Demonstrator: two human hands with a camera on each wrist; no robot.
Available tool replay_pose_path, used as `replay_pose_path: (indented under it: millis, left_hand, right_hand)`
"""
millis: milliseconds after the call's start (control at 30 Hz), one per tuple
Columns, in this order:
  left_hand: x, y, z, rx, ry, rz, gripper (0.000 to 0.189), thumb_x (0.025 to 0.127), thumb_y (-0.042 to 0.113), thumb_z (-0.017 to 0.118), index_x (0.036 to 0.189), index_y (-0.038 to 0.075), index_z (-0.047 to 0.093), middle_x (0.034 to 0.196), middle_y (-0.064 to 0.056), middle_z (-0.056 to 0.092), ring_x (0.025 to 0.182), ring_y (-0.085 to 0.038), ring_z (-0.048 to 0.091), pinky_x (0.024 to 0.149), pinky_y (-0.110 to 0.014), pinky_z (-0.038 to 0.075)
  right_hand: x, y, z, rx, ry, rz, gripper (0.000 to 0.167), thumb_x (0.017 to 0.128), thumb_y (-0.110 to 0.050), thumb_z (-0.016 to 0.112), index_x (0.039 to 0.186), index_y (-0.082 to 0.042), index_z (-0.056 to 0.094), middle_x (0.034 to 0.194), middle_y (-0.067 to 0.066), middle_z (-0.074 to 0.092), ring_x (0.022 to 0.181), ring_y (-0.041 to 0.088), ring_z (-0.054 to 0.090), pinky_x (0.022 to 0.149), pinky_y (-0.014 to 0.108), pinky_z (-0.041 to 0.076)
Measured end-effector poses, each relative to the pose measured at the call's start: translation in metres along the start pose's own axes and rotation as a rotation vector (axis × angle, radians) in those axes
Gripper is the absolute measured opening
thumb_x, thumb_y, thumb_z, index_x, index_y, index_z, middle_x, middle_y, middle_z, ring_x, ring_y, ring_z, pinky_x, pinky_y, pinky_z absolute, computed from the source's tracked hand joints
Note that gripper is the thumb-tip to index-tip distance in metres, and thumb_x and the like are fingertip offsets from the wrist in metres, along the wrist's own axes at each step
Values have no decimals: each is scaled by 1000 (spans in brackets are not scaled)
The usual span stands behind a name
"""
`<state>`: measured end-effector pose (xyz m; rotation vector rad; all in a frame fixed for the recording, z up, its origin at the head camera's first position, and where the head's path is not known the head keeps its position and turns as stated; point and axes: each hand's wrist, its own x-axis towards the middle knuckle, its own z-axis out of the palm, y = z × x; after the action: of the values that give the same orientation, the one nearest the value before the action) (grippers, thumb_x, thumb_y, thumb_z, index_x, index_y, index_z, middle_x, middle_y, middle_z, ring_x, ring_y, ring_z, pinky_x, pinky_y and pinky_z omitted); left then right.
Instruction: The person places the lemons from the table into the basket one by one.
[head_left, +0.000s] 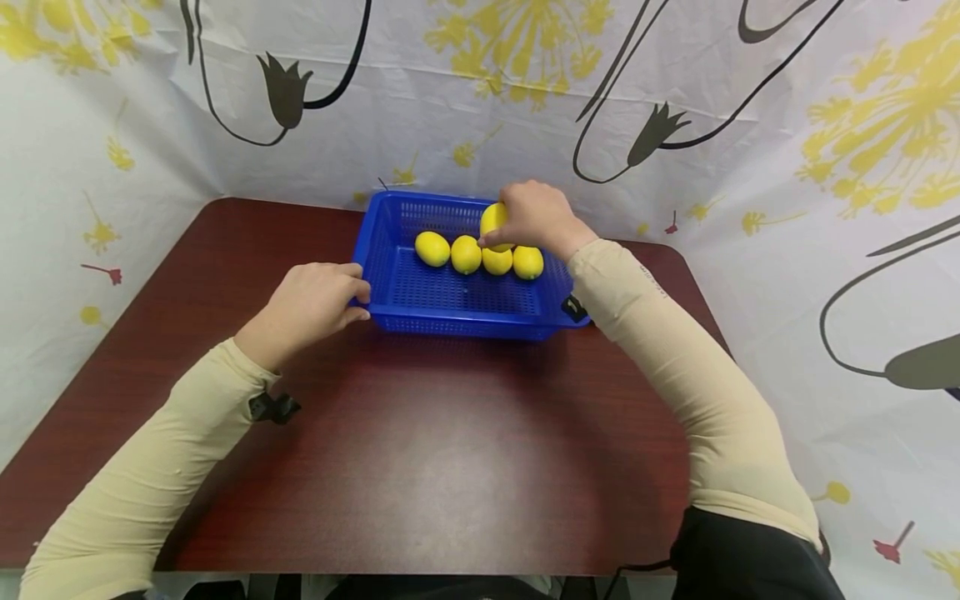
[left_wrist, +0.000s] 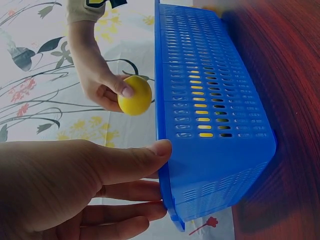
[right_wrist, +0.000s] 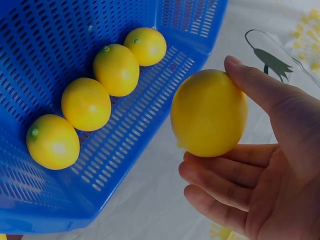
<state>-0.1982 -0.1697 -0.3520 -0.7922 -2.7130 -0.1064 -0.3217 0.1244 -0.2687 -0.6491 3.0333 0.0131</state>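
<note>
A blue plastic basket [head_left: 465,320] with slotted walls stands at the back of the table. Several yellow lemons [head_left: 466,255] lie in a row inside it, along the far wall; the same lemons [right_wrist: 86,104] show closely in the right wrist view. My right hand [head_left: 542,218] holds another lemon [right_wrist: 209,113] between thumb and fingers, raised above the basket's far rim. At the basket's left end, my left hand [head_left: 311,304] grips the rim, with the thumb [left_wrist: 161,148] on one side and the fingers on the other.
The basket rests on a dark red-brown wooden table [head_left: 420,450]. A white cloth [head_left: 480,125] with yellow and grey flower prints hangs behind the table and at both sides. A small patch of something yellow [left_wrist: 216,10] shows beyond the basket's far end in the left wrist view.
</note>
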Motion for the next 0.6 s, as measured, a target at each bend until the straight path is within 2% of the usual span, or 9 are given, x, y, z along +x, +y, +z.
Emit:
replay_pose_path:
  millis: [600]
  left_hand:
    - [-1,0,0,5,-9,-6,16,78,23,83,75,18,68,72,1,53,61,-20,56,51,-37,45]
  right_hand:
    - [9,-16,7,30,19,-55,51,81,-60,71,93,-11,59,84,6,57,73,24,51,65,38,40]
